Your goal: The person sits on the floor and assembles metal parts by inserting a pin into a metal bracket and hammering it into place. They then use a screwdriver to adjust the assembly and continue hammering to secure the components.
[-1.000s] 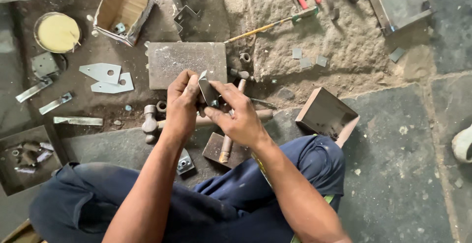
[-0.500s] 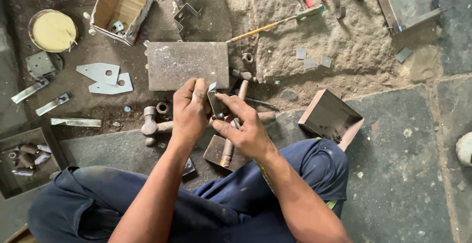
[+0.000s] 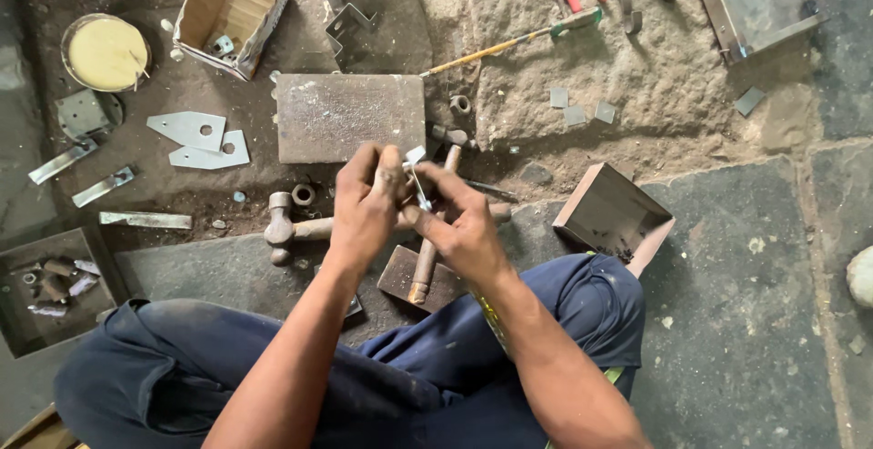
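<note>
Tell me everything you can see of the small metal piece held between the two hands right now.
The small metal piece is a thin, pale grey strip, apparently sheet metal, with a bright flat tab at its top end. It stands nearly upright, held above the ground in front of the thick steel block. The left hand pinches it from the left, the right hand from the right and below. Its lower part is hidden by fingers, so its full shape cannot be told.

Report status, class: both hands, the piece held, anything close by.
Left hand and right hand both pinching small metal piece. Hammer and steel block lie beneath, apart.
</note>
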